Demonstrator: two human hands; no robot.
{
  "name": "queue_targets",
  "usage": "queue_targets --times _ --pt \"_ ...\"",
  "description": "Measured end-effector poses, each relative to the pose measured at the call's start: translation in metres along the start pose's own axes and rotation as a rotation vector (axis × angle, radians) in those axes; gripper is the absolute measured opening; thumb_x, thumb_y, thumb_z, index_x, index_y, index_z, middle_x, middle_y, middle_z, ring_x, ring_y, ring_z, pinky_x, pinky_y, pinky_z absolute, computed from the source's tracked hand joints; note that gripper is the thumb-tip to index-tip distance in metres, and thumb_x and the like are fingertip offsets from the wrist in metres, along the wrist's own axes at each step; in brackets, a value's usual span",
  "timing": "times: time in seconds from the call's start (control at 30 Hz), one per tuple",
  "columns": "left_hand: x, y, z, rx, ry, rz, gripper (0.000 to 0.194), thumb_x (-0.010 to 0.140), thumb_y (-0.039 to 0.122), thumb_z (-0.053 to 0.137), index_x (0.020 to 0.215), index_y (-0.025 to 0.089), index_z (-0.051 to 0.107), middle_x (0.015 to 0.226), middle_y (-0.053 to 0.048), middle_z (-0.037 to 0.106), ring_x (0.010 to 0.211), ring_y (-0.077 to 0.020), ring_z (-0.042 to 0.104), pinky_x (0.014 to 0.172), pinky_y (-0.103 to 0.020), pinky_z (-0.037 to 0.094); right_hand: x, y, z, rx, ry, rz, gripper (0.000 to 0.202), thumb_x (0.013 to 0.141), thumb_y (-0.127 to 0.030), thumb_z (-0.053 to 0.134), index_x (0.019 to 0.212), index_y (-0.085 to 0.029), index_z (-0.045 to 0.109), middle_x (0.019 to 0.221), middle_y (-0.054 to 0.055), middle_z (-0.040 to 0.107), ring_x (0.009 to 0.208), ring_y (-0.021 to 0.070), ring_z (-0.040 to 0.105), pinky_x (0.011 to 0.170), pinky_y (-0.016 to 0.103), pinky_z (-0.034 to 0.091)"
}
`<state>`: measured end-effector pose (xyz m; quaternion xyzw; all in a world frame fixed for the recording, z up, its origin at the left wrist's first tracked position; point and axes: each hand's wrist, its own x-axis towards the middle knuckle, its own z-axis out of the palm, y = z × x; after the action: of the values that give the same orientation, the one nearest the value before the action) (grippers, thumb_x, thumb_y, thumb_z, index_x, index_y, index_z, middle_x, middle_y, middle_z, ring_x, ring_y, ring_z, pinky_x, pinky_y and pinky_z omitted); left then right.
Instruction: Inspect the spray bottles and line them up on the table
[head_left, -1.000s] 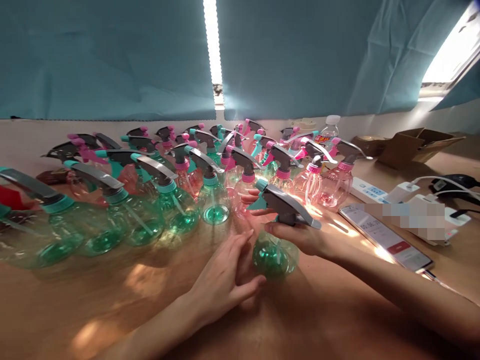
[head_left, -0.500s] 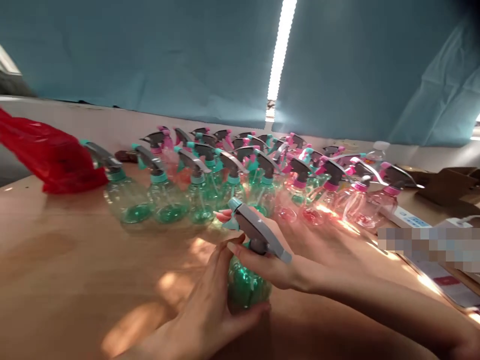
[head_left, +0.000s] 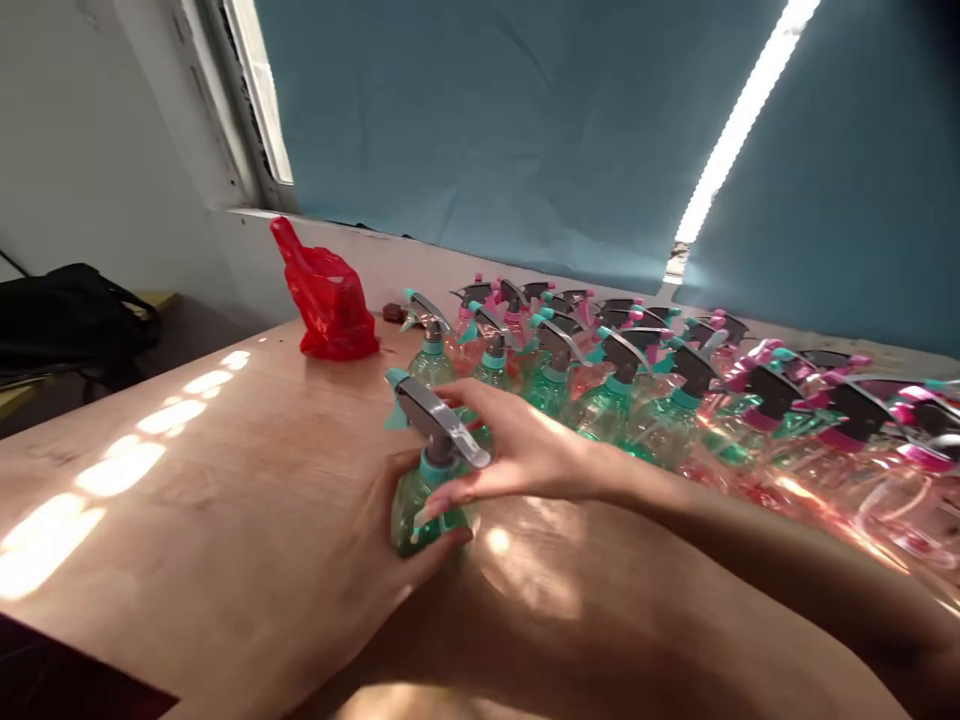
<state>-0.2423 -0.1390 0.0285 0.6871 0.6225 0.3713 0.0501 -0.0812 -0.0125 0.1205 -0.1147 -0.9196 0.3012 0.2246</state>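
A green spray bottle [head_left: 435,440] with a grey and teal trigger head stands upright near the middle of the view. My left hand [head_left: 375,570] is wrapped round the lower left of its body, thumb across the front. From the right, my right hand [head_left: 517,440] reaches to the bottle's neck; its thumb lies along the front and its fingers pass behind the grey head, spread apart. How firmly it touches the bottle is hard to tell. Just behind stand several green spray bottles [head_left: 555,385], and pink ones [head_left: 907,515] are at the right.
A red plastic bag [head_left: 337,310] stands at the back left of the wooden table [head_left: 247,470]. A black bag [head_left: 67,310] lies beyond the table's left edge. A blue sheet [head_left: 480,130] hangs behind, above a white ledge.
The view has turned left, so the red bag and bottles appear further right. My right thumb has moved down from the trigger head onto the bottle's shoulder. My left hand still holds the bottle.
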Motion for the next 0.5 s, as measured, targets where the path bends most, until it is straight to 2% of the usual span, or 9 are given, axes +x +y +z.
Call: queue_targets --times 0.03,0.1,0.2,0.27,0.33,0.4,0.5 --pt "0.002 -0.007 -0.007 -0.003 0.049 -0.031 0.052 0.09 0.05 0.059 0.132 0.032 0.036 0.121 -0.006 0.062 0.106 -0.0329 0.063 0.085 -0.05 0.054 0.006 0.0 -0.004 -0.036 -0.008 0.02 0.082 0.062 -0.055 0.081 0.128 -0.018 0.051 0.132 0.015 0.057 0.121 0.0306 0.054 0.096 0.049 0.047" --pt "0.01 -0.022 -0.021 0.001 0.125 -0.091 0.049 0.086 0.052 0.064 0.126 0.032 0.043 0.117 -0.003 0.063 0.104 -0.0327 0.063 0.086 -0.049 0.053 0.017 -0.002 -0.013 -0.09 -0.004 0.077 0.073 0.066 -0.055 0.078 0.125 -0.018 0.055 0.129 0.013 0.06 0.115 0.0287 0.058 0.087 0.044 0.051" --pt "0.027 -0.045 -0.038 0.096 0.201 -0.143 0.055 0.083 0.055 0.066 0.126 0.026 0.047 0.121 -0.005 0.06 0.109 -0.0347 0.059 0.091 -0.048 0.049 0.033 -0.005 -0.025 -0.171 0.141 0.11 0.043 0.079 -0.046 0.071 0.109 -0.017 0.064 0.109 0.009 0.069 0.094 0.0214 0.065 0.07 0.032 0.052" --pt "0.041 -0.061 -0.046 0.119 0.236 -0.154 0.054 0.083 0.057 0.064 0.122 0.023 0.05 0.12 -0.008 0.059 0.111 -0.035 0.057 0.092 -0.05 0.047 0.047 -0.004 -0.032 -0.251 0.246 0.092 0.029 0.084 -0.04 0.065 0.101 -0.016 0.066 0.099 0.008 0.072 0.085 0.0191 0.066 0.065 0.029 0.049" --pt "0.057 -0.078 -0.05 0.165 0.257 -0.147 0.055 0.082 0.059 0.063 0.12 0.021 0.052 0.116 -0.01 0.059 0.11 -0.0352 0.056 0.092 -0.05 0.046 0.063 0.001 -0.036 -0.357 0.326 0.081 0.026 0.087 -0.037 0.061 0.099 -0.014 0.066 0.098 0.009 0.072 0.085 0.02 0.066 0.067 0.03 0.048" --pt "0.073 -0.093 -0.051 0.171 0.274 -0.135 0.054 0.082 0.057 0.062 0.12 0.02 0.052 0.114 -0.011 0.06 0.109 -0.0345 0.057 0.09 -0.049 0.047 0.081 0.008 -0.037 -0.476 0.365 0.07 0.027 0.088 -0.036 0.06 0.101 -0.013 0.065 0.105 0.012 0.071 0.091 0.0227 0.065 0.074 0.034 0.048" --pt "0.093 -0.11 -0.049 0.174 0.291 -0.118 0.056 0.082 0.054 0.063 0.122 0.017 0.052 0.115 -0.013 0.059 0.109 -0.0338 0.057 0.092 -0.047 0.046 0.104 0.021 -0.035 -0.621 0.348 0.087 0.033 0.088 -0.037 0.06 0.11 -0.012 0.062 0.112 0.014 0.069 0.099 0.0275 0.063 0.08 0.038 0.047"
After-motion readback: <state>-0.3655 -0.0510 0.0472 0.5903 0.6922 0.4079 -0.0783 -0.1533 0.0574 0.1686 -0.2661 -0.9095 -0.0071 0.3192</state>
